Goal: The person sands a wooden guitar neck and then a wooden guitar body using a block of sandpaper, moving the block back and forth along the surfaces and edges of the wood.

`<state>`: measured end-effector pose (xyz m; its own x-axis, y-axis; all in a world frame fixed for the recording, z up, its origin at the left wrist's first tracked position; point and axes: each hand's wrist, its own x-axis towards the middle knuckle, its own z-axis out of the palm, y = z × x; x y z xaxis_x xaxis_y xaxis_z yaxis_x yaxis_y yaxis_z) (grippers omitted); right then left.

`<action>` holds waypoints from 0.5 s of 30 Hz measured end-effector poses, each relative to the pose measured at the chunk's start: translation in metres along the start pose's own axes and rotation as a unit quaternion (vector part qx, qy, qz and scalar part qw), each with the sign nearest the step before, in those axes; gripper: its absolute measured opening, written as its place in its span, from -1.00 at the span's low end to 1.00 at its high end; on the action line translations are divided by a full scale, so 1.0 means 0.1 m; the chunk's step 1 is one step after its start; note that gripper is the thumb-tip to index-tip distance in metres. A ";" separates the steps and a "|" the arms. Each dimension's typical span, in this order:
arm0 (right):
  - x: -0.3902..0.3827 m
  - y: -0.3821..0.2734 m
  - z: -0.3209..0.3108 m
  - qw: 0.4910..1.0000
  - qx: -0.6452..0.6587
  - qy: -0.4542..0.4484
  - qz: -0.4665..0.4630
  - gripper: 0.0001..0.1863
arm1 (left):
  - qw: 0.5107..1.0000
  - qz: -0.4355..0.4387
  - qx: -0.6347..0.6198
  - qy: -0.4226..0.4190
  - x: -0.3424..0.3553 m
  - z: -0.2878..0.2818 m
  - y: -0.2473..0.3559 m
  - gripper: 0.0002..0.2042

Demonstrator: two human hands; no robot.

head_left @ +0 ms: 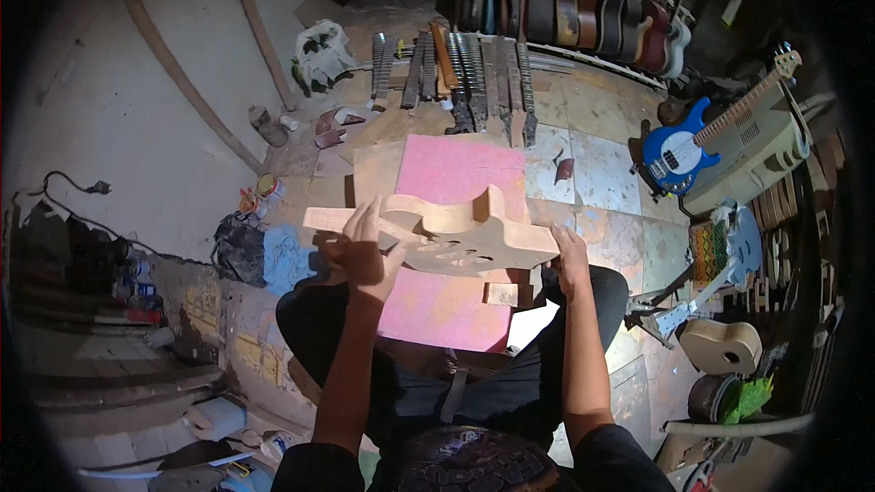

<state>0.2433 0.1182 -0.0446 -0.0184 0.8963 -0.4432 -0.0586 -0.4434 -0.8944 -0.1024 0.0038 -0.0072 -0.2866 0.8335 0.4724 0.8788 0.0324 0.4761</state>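
Note:
A bare, pale wooden electric guitar body (456, 235) is tilted up between my two hands, with cut-out cavities in its face. My left hand (365, 251) grips its left part, where a narrower wooden portion sticks out past my fingers. At the opposite end, my right hand (571, 260) holds the edge, with some fingers hidden behind the wood. Beneath the body lies a pink board (456, 310) across my lap. A small wooden block (501, 294) sits on that board near my right hand.
Several guitar necks (456, 68) lie on the tiled floor ahead, before a row of guitars (570, 5). A blue bass guitar (679, 150) leans at the right, with an acoustic guitar body (720, 346) nearer me. Cloths (287, 257) and a can (267, 185) are at the left.

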 end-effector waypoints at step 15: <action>0.04 0.12 0.06 0.998 -0.001 -0.041 -0.049 -0.61 | 0.993 -0.108 -0.008 -0.046 -0.07 0.00 -0.15 -0.18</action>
<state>0.2365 0.1169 -0.0565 -0.0947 0.9330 -0.3471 -0.0612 -0.3534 -0.9334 -0.1136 -0.0029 -0.0173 -0.4320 0.8544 0.2887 0.7942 0.2087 0.5707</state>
